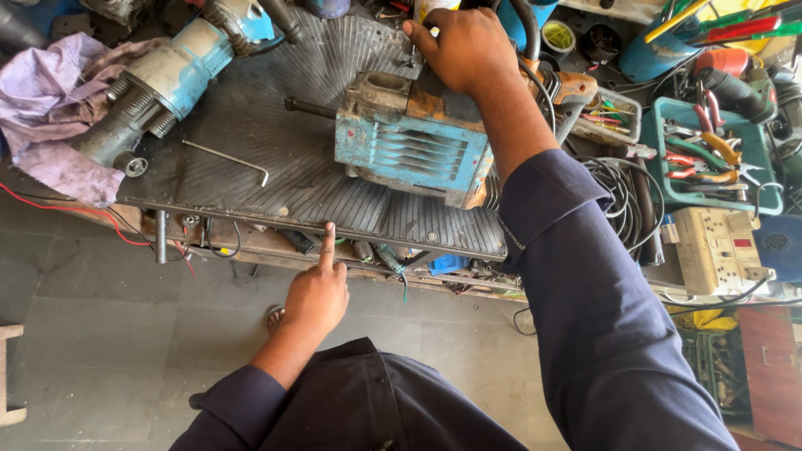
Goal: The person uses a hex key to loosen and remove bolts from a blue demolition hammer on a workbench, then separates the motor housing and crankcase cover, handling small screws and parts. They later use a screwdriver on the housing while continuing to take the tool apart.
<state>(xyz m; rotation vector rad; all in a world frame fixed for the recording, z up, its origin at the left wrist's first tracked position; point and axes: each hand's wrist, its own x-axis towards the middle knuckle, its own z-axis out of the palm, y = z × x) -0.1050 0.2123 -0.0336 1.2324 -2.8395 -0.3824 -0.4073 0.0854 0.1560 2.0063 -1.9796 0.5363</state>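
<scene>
Right, the blue tool housing lies mid-bench on the ribbed mat, right hand pressed on top, arm outstretched, fingers curled over its far edge. Left hand points one finger at the bench edge, others folded. Hex key nearby.

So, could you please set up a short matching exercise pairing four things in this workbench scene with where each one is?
Things:
1. right hand
2. left hand
3. hex key
4. purple cloth

Places:
A. far left of the bench
B. on top of the blue machine housing
C. on the ribbed mat, left of the housing
D. at the bench's front edge, forefinger out

Pairs: 1-B, 2-D, 3-C, 4-A
</scene>
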